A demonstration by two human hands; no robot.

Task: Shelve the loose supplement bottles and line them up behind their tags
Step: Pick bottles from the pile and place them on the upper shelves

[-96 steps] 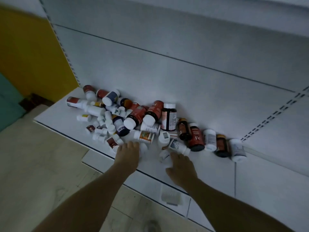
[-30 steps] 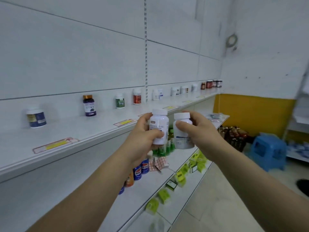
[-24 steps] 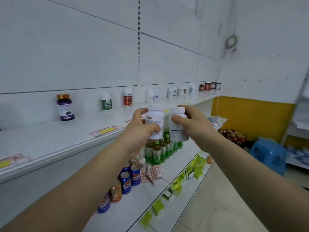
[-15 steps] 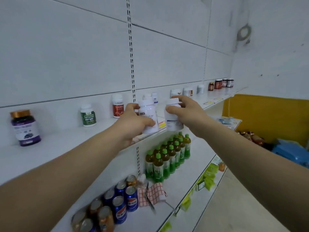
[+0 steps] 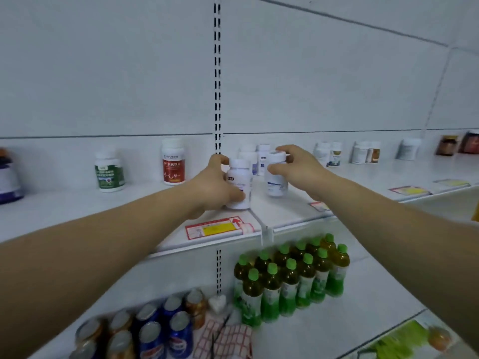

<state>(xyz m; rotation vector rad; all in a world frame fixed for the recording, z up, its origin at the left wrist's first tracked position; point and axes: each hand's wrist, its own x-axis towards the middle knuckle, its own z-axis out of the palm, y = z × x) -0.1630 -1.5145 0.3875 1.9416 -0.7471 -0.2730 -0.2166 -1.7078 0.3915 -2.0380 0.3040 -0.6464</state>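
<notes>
White plastic in both hands has come down from mid-air to the shelf (image 5: 77,211) within the last half second. The left hand (image 5: 215,187) grips the nearer bottle (image 5: 239,183), standing just behind the red-and-yellow tag (image 5: 215,228) at the front edge, while the right hand (image 5: 298,172) pinches the farther bottle (image 5: 276,177) by its top. Release and straightening behind the tags likely come next.

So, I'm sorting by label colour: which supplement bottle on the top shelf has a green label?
The white-capped bottle second from left, between the purple-labelled bottle and the red-labelled one; only its label is green.
</notes>
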